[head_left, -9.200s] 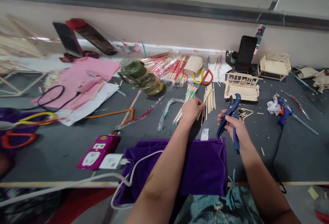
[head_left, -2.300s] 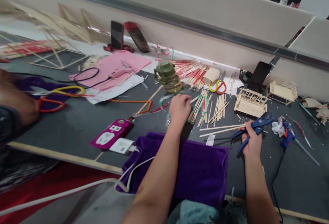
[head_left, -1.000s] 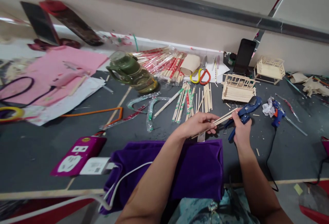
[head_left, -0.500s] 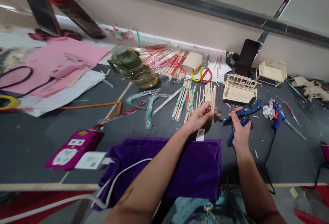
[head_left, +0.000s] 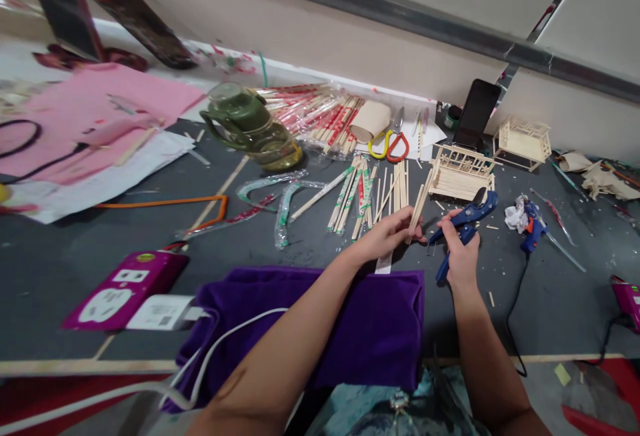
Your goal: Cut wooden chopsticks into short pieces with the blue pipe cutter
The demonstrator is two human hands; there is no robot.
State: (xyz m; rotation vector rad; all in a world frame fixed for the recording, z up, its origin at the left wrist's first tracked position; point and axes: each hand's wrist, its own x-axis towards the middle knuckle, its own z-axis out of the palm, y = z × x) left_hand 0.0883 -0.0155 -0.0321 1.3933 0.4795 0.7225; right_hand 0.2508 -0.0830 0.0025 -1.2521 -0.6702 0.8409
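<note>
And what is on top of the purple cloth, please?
A white cable runs over the left part of the purple cloth, and the left forearm crosses above it. What the arm hides, or what lies beneath, cannot be seen.

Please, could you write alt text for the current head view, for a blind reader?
A person's left hand holds thin wooden sticks while the right hand grips a blue pipe cutter over a dark table. Beyond are more sticks and a small bench-like model; a purple cloth lies nearer.

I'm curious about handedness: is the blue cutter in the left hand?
No: the right hand holds the blue cutter; the left hand holds thin sticks.
</note>
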